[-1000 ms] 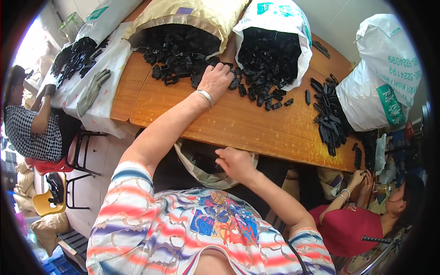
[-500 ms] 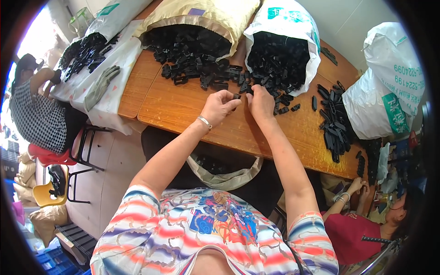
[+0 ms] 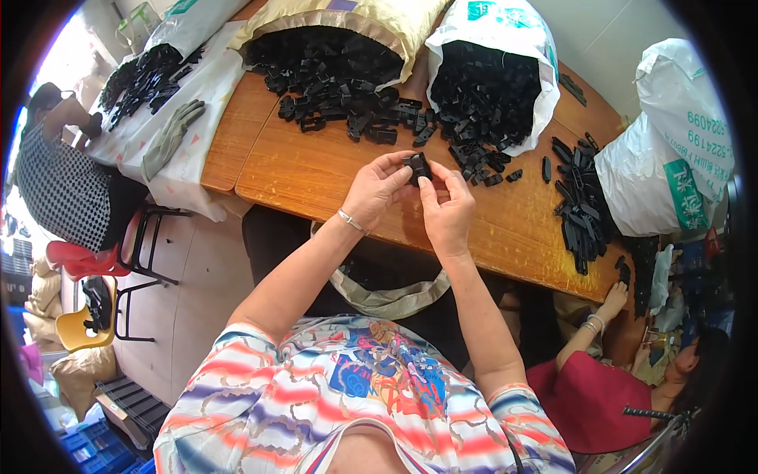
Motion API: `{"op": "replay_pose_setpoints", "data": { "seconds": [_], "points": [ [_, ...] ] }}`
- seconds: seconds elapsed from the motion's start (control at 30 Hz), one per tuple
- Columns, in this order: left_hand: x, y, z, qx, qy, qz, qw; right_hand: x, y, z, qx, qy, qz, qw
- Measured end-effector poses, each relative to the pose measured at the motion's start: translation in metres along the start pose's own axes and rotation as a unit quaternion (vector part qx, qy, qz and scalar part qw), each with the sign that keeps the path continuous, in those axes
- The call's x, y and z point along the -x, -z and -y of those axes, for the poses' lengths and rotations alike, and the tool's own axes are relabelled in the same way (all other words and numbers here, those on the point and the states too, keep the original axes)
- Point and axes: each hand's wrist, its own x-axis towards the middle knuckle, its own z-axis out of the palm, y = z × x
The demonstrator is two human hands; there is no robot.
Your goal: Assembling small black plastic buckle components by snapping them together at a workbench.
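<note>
The small, black, blocky piece (image 3: 417, 167), probably of hard plastic, is above the brown wooden table (image 3: 308, 170), pinched narrowly by both the left hand (image 3: 379, 189) and the right hand (image 3: 449, 207). It should be light and stiff, not very fragile, perhaps slightly slippery; I judge its outer sides best for holding.

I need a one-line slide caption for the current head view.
Left hand and right hand hold a small black object at a wooden table with open sacks of black pieces.

Sacks (image 3: 410, 30) spilling black parts (image 3: 324, 63) onto a wooden table (image 3: 296, 170) mark a workshop.
</note>
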Motion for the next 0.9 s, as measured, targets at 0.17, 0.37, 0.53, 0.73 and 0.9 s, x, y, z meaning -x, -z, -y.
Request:
{"op": "replay_pose_setpoints", "data": {
  "seconds": [0.17,0.37,0.53,0.73,0.9],
  "points": [
    [0.005,0.004,0.003,-0.048,-0.005,0.001,0.999,0.005,0.002,0.002,0.004,-0.023,0.032,0.999],
    [0.02,-0.015,0.011,-0.228,-0.098,-0.014,0.969,0.022,-0.006,0.002,0.13,0.099,0.011,0.987],
    [0.039,-0.006,0.006,-0.288,-0.063,-0.007,0.956,0.034,0.015,0.012,-0.01,0.018,0.112,0.993],
    [0.095,0.004,0.003,-0.686,-0.154,0.118,0.701,-0.013,0.049,-0.045,0.094,0.006,0.078,0.993],
    [0.097,-0.001,0.0,-0.735,-0.198,0.144,0.633,-0.061,0.034,-0.066,0.306,0.071,0.099,0.944]
  ]
}}
